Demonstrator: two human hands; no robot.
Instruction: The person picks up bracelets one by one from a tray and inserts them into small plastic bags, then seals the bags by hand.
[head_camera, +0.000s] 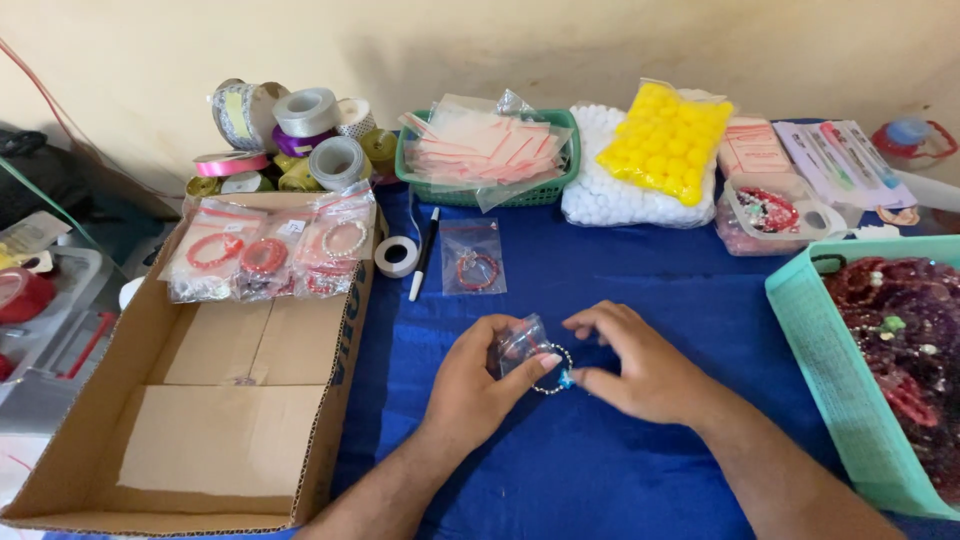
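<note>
Bare blue cloth lies open around both hands, bounded left by the open brown cardboard box and right by the teal plastic basket of beads. The left hand pinches a small clear plastic bag; the right hand grips the silver beaded bracelet at the bag's mouth.

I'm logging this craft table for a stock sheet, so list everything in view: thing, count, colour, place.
cardboard box: one, brown, left, open
bagged bracelets: several, red, on box's far rim
ribbon rolls: many, silver, pink, gold, behind box
tape roll: one, white, on blue cloth
pen: one, beside tape
bagged bracelet: one, red, centre
green basket: one, holds small bags
yellow balls: one bag, on white balls
teal tray: one, right, dark beads
left hand: holds small clear bag
right hand: at beaded bracelet
</note>
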